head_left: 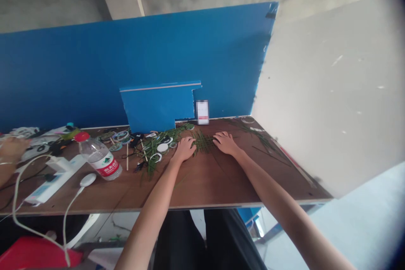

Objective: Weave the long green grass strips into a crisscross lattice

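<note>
A small mat of woven green leaf strips (203,142) lies on the brown wooden table (221,181) near the blue back panel. My left hand (184,148) rests at the mat's left edge with its fingers curled down onto the strips. On the mat's right edge lies my right hand (225,141), fingers stretched flat towards the weave. More loose green strips (152,152) spread out to the left of my left hand.
A clear plastic bottle with a red cap (98,156) lies at the left. Beside it are a white power strip (50,179), cables, tape rolls (120,136) and white rings. Another person's hand (11,149) shows at the far left. A blue board (158,105) leans at the back; green strips (262,139) lie right.
</note>
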Motion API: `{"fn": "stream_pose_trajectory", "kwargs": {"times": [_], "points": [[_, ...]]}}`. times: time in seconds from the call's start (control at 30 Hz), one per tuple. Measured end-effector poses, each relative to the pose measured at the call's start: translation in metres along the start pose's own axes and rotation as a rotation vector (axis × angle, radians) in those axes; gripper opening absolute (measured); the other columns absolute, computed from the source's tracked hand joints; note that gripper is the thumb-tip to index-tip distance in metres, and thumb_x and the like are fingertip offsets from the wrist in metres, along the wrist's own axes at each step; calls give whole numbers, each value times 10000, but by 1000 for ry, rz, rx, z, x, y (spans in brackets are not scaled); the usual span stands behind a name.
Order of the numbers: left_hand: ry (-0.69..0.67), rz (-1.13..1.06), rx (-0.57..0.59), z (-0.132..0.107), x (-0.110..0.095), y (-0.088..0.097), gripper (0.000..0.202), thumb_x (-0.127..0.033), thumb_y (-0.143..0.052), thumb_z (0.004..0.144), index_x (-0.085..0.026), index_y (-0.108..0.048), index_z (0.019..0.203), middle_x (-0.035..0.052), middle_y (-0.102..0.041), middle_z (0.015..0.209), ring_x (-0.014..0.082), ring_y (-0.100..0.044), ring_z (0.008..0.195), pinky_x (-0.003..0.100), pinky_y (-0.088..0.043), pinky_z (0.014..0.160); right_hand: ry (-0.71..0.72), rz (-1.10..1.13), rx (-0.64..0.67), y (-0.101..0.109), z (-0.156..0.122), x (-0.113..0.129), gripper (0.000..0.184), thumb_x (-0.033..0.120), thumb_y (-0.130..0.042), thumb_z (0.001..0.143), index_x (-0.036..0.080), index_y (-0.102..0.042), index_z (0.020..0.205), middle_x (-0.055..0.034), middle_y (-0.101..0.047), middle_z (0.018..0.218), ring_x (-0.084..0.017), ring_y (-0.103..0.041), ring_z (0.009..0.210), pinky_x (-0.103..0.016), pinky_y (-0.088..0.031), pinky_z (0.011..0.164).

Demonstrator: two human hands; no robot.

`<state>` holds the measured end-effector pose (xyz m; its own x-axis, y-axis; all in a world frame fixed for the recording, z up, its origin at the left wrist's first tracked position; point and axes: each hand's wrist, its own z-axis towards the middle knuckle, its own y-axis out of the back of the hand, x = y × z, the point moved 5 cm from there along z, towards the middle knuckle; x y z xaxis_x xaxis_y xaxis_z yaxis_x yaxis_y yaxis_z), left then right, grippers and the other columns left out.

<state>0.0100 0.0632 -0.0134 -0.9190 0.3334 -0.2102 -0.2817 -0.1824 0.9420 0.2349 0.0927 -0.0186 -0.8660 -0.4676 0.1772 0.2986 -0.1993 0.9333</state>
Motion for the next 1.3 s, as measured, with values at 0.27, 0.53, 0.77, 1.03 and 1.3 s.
{"fn": "stream_pose_trajectory", "kwargs": {"times": [0.27,0.53,0.77,1.03,1.3], "points": [[-10,3,5,-2,-2,3,433,-331,-495,888,-229,-541,1306,75,-507,1375,291,-431,1277,457,-387,1055,3,-8,3,2,-1,2,470,454,-307,1003,219,-582,1302,-111,-516,1406,-284,-361,1298,-500,-320,1031],[2,13,27,-3,-4,4,469,-316,-526,857,-240,-530,1319,72,-498,1383,290,-430,1278,442,-374,1065,-9,-9,14,3,-1,1,475,457,-302,1000,226,-577,1310,-107,-511,1413,-284,-368,1298,-499,-322,1030],[-9,8,12,-5,-6,7,473,-336,-521,873,-253,-509,1339,70,-507,1374,290,-429,1277,439,-378,1055,-14,2,11,4,-1,2,467,451,-313,995,224,-584,1301,-100,-515,1410,-283,-366,1298,-504,-323,1031],[0,35,-7,-4,-8,4,463,-474,-483,921,-281,-514,1341,70,-500,1371,291,-427,1274,439,-380,1043,-23,10,19,1,0,0,476,454,-308,994,228,-570,1320,-105,-508,1417,-277,-370,1298,-506,-312,1043],[-6,29,-9,-3,-8,5,440,-459,-464,929,-289,-529,1330,69,-510,1354,297,-436,1259,447,-385,1037,-19,20,18,3,-1,1,464,453,-319,994,226,-576,1307,-105,-510,1413,-279,-370,1298,-509,-314,1043]]}}
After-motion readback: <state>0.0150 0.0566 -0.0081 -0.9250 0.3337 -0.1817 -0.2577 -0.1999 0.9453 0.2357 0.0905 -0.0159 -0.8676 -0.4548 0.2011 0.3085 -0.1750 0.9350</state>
